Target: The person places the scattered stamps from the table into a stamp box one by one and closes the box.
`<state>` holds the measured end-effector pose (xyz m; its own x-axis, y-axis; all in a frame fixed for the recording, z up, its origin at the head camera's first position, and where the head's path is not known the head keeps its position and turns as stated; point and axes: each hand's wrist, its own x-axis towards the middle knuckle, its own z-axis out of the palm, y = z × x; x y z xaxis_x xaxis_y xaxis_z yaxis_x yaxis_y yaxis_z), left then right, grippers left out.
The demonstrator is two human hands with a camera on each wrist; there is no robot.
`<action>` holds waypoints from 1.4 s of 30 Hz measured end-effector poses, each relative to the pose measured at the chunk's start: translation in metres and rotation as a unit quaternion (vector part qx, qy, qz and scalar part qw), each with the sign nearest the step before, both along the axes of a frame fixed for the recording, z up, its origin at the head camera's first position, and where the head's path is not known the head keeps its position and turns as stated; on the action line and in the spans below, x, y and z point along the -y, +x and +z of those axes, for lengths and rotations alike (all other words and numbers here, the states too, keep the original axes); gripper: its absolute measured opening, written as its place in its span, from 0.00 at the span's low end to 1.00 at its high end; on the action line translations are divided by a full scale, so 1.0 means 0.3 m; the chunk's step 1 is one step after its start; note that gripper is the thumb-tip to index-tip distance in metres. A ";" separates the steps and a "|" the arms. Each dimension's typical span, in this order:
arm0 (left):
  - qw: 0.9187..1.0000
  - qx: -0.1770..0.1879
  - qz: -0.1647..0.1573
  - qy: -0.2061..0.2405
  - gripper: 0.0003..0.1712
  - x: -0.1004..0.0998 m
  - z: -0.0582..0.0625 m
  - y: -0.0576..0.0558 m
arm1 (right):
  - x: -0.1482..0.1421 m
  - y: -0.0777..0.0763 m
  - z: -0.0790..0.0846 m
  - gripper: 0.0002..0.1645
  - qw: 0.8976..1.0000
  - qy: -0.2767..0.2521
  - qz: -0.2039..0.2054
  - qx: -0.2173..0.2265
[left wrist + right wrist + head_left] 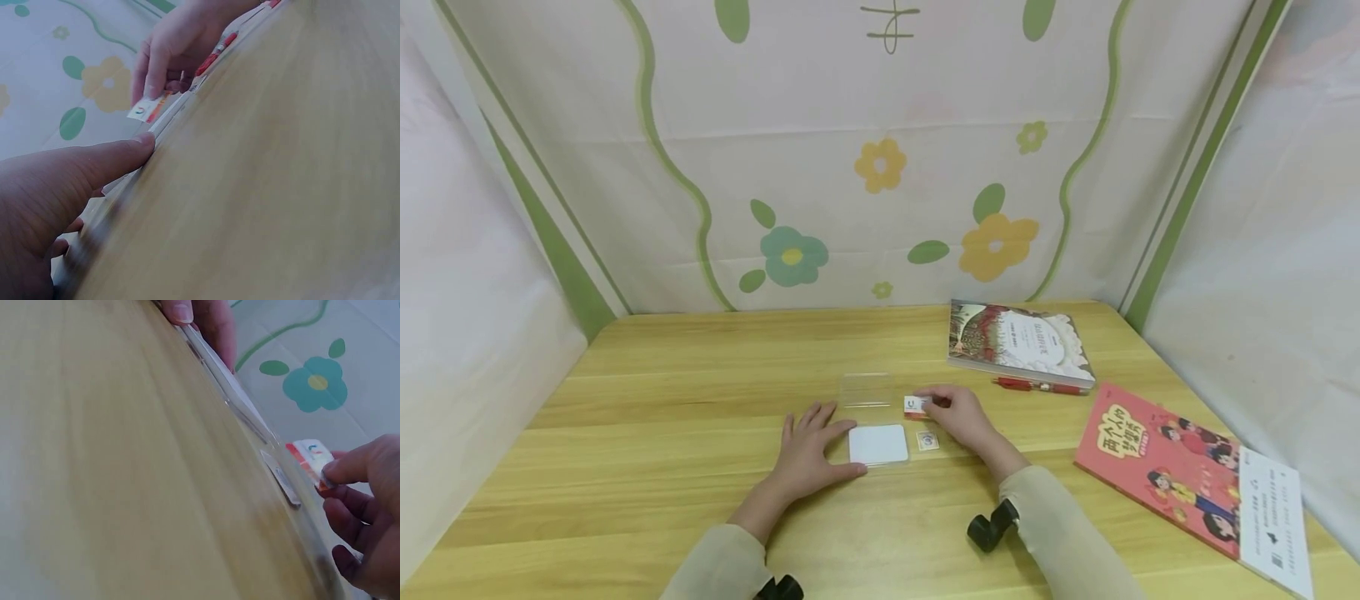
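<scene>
A white rectangular sheet (pixel 878 444) lies in a shallow clear plastic case on the table. My left hand (pixel 808 454) holds the case at its left end, thumb at the near edge and index finger at the far edge, other fingers spread on the wood. My right hand (pixel 958 414) pinches a small white-and-red piece (pixel 310 461) with a printed mark, between thumb and fingers, just right of the case. Below that piece lies a small flat printed square (pixel 927 440). Behind the case is a clear plastic lid (pixel 867 390).
A thick illustrated book (pixel 1022 342) lies at the back right, with a red pen (pixel 1037 386) along its near edge. Farther right is a red-covered book (pixel 1172 467) with a white band. Fabric walls surround the table's back and sides.
</scene>
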<state>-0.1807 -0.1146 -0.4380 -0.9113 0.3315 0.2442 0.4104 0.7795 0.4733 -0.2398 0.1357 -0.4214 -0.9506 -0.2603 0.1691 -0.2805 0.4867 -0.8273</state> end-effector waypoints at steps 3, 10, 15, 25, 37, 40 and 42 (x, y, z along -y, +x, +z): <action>1.000 0.000 0.001 0.001 0.40 0.000 -0.002 -0.001 | 0.022 0.006 0.019 0.09 0.999 -0.032 0.016 0.014; 1.000 0.001 0.005 -0.003 0.40 -0.002 0.000 -0.003 | 0.114 0.048 0.050 0.10 0.995 -0.069 0.069 0.017; 1.000 0.004 0.008 -0.004 0.40 -0.004 0.005 -0.002 | 0.171 0.072 0.034 0.08 0.995 -0.056 0.081 0.011; 1.000 0.000 0.005 0.000 0.39 -0.005 0.007 0.000 | 0.199 0.098 -0.022 0.07 0.995 0.028 0.088 -0.042; 1.000 -0.004 0.002 -0.001 0.39 -0.003 0.002 -0.003 | 0.199 0.106 -0.030 0.06 0.988 0.081 0.091 -0.091; 1.000 -0.005 0.001 0.001 0.39 -0.003 0.001 -0.003 | 0.199 0.105 -0.031 0.05 0.988 0.085 0.092 -0.095; 1.000 -0.003 0.003 0.004 0.39 -0.005 0.002 -0.002 | 0.197 0.104 -0.027 0.06 0.989 0.081 0.091 -0.089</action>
